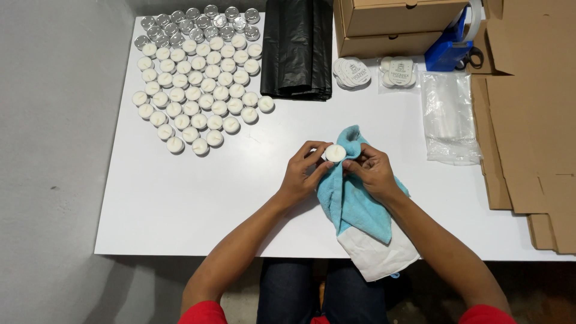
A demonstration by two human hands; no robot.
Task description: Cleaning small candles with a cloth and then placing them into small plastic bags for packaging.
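Observation:
My left hand grips a small round white tealight candle by its rim, above the middle of the white table. My right hand holds a light blue cloth bunched against the candle's right side. The cloth hangs down past the table's front edge, where its lower part is white. Both hands are close together and meet at the candle.
Several rows of white tealights cover the far left, with silver tins behind them. Folded black plastic bags, round sticker stacks, clear bags, a blue tape dispenser and cardboard boxes lie further back and right.

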